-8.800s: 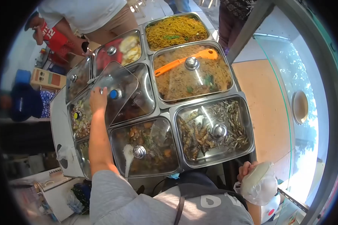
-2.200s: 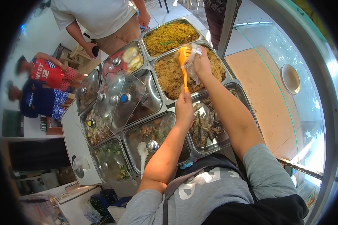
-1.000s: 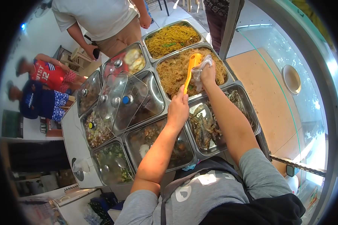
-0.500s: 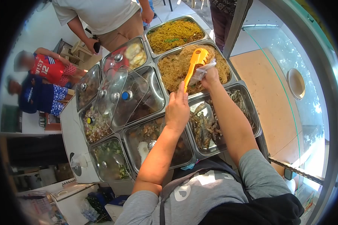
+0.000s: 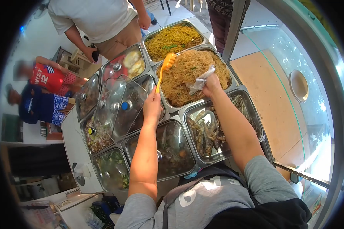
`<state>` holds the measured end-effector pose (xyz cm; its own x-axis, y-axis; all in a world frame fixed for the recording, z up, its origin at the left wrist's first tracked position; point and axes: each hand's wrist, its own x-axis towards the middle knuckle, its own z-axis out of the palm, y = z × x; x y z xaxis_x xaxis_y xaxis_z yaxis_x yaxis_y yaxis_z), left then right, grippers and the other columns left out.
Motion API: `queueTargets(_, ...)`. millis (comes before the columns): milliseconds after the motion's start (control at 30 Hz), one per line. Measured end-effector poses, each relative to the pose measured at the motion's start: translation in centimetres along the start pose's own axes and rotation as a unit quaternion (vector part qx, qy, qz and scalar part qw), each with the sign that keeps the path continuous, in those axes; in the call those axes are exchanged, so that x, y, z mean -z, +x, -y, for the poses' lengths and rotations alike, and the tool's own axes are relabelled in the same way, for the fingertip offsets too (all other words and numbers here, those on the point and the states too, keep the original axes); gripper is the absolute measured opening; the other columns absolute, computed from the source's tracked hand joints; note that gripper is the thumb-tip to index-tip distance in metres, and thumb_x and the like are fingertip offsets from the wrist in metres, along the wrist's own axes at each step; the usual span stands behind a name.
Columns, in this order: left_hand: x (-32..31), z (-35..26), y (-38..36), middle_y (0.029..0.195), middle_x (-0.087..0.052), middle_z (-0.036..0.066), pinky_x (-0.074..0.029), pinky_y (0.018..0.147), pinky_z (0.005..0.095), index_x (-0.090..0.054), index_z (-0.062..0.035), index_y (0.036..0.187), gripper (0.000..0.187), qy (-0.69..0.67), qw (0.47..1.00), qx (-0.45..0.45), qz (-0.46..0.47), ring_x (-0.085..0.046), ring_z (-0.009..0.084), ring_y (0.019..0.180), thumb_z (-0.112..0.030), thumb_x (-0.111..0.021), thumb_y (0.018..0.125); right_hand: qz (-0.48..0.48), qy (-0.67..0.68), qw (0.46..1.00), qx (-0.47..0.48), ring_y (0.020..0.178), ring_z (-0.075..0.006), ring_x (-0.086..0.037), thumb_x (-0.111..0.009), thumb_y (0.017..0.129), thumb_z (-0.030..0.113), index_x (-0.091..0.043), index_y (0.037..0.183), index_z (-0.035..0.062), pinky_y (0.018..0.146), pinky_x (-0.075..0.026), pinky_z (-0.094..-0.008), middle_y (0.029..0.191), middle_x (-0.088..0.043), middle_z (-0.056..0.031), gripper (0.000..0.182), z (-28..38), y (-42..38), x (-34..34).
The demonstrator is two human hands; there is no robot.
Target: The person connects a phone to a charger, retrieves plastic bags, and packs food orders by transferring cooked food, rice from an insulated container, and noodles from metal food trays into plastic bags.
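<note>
My left hand (image 5: pixel 152 107) is closed around the handle of an orange pasta server (image 5: pixel 161 72). Its toothed head rests at the left edge of a mound of thin brown noodles (image 5: pixel 191 68), near the tray rim. In my right hand (image 5: pixel 211 84) is a clear plastic bag (image 5: pixel 200 81), held low over the noodles' right side. I cannot make out how full the bag is. Just below my right forearm lies a steel tray of fried fish (image 5: pixel 208 133). Yellow noodles (image 5: pixel 174 40) fill the tray beyond.
Glass lids (image 5: pixel 120 107) with knobs lie stacked over trays on the left. A covered tray (image 5: pixel 176 149) sits near my body. Across the counter stands a person in a white shirt (image 5: pixel 95 19); two others are at far left. A glass pane (image 5: pixel 290 91) borders the right.
My left hand has moved left with the pasta server, away from the plastic bag. My right hand stays over the noodles with the bag, slightly lower.
</note>
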<state>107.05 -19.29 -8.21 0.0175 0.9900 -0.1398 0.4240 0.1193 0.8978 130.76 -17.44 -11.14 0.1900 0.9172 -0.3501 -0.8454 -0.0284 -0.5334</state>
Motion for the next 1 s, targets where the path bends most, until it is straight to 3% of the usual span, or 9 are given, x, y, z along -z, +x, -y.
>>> queueTargets(33, -0.4, 0.3, 0.3, 0.076, -0.052, 0.008, -0.047, 0.063, 0.0347, -0.046, -0.0161, 0.126, 0.039, 0.216, 0.961, -0.159, -0.067, -0.054, 0.0239, 0.066, -0.024, -0.048, 0.088, -0.015, -0.011, 1.0, -0.001, 0.088, -0.0276, -0.056, -0.036, 0.092, 0.034, -0.049, 0.107, 0.0029, 0.079, -0.047, -0.0454, 0.099, -0.057, -0.013, 0.037, 0.3, -0.7, -0.6)
queueTargets(167, -2.0, -0.5, -0.9, 0.106, -0.046, 0.011, -0.04, 0.082, 0.0454, -0.048, -0.0172, 0.123, 0.039, 0.436, 0.895, -0.091, -0.033, -0.043, 0.0309, 0.101, -0.019, -0.048, 0.084, -0.03, -0.001, 1.0, -0.007, 0.087, -0.0254, -0.057, -0.04, 0.091, 0.029, -0.051, 0.104, 0.0035, 0.078, -0.047, -0.0428, 0.097, -0.058, -0.0116, 0.031, 0.1, -1.3, -0.3)
queueTargets(267, -4.0, -3.2, -3.0, 0.105, -0.045, 0.011, -0.038, 0.084, 0.0457, -0.05, -0.0136, 0.117, 0.038, 0.32, 0.936, -0.137, -0.048, -0.042, 0.033, 0.102, -0.017, -0.055, 0.079, 0.014, 0.009, 1.0, 0.0, 0.087, -0.0256, -0.055, -0.033, 0.094, 0.037, -0.047, 0.107, 0.0047, 0.077, -0.046, -0.0424, 0.097, -0.056, -0.0101, 0.037, -0.5, -1.2, -0.5)
queueTargets(333, -6.8, -2.7, -3.5, 0.1, -0.044, 0.012, -0.039, 0.081, 0.0434, -0.053, -0.0064, 0.106, 0.034, 0.174, 0.936, -0.296, -0.082, -0.044, 0.0298, 0.097, -0.017, -0.063, 0.075, 0.019, 0.012, 1.0, 0.011, 0.087, -0.0251, -0.056, -0.039, 0.091, 0.03, -0.049, 0.105, 0.0045, 0.078, -0.047, -0.0415, 0.097, -0.057, -0.0102, 0.031, -0.6, -2.1, -1.1)
queueTargets(600, -8.6, -2.9, -1.9, 0.085, -0.048, 0.011, -0.042, 0.07, 0.0326, -0.053, -0.0038, 0.097, 0.024, 0.112, 0.938, -0.302, -0.128, -0.049, 0.0261, 0.079, -0.019, -0.061, 0.08, 0.001, 0.034, 0.999, 0.021, 0.091, -0.0254, -0.056, -0.041, 0.09, 0.022, -0.049, 0.11, 0.0039, 0.081, -0.047, -0.0418, 0.103, -0.057, -0.0106, 0.028, 0.5, -2.6, -2.7)
queueTargets(700, -7.3, -3.2, -2.1, 0.084, -0.048, 0.01, -0.041, 0.065, 0.0298, -0.052, -0.0032, 0.095, 0.021, -0.013, 0.959, -0.19, -0.212, -0.05, 0.0202, 0.07, -0.017, -0.06, 0.081, 0.015, 0.064, 0.998, 0.021, 0.091, -0.0253, -0.055, -0.04, 0.09, 0.022, -0.049, 0.109, 0.0043, 0.078, -0.047, -0.042, 0.103, -0.056, -0.0105, 0.027, 0.7, -2.9, -3.3)
queueTargets(800, -8.8, -3.1, -2.9, 0.094, -0.044, 0.014, -0.043, 0.068, 0.0342, -0.049, -0.0028, 0.101, 0.024, 0.109, 0.934, -0.303, -0.156, -0.051, 0.0242, 0.072, -0.01, -0.057, 0.079, 0.014, 0.061, 0.998, 0.017, 0.09, -0.0253, -0.055, -0.039, 0.09, 0.022, -0.049, 0.109, 0.0049, 0.078, -0.047, -0.0414, 0.103, -0.056, -0.0102, 0.027, 0.7, -3.1, -3.5)
queueTargets(833, -9.0, -4.9, -3.8, 0.097, -0.042, 0.016, -0.043, 0.069, 0.0348, -0.048, -0.0015, 0.101, 0.025, 0.036, 0.981, -0.18, -0.066, -0.051, 0.0284, 0.076, -0.007, -0.056, 0.078, 0.014, 0.044, 0.999, 0.017, 0.092, -0.0254, -0.055, -0.039, 0.09, 0.022, -0.048, 0.11, 0.0051, 0.08, -0.047, -0.0413, 0.105, -0.056, -0.0102, 0.027, 0.3, -2.7, -3.1)
queueTargets(1000, -9.8, -3.2, -1.1, 0.092, -0.044, 0.016, -0.043, 0.069, 0.0346, -0.05, 0.0, 0.097, 0.021, 0.067, 0.96, -0.234, -0.135, -0.051, 0.0295, 0.078, -0.012, -0.055, 0.081, -0.002, 0.013, 1.0, 0.006, 0.097, -0.0261, -0.054, -0.039, 0.091, 0.023, -0.047, 0.114, 0.0051, 0.086, -0.045, -0.041, 0.11, -0.055, -0.0101, 0.03, -1.3, -0.9, -2.0)
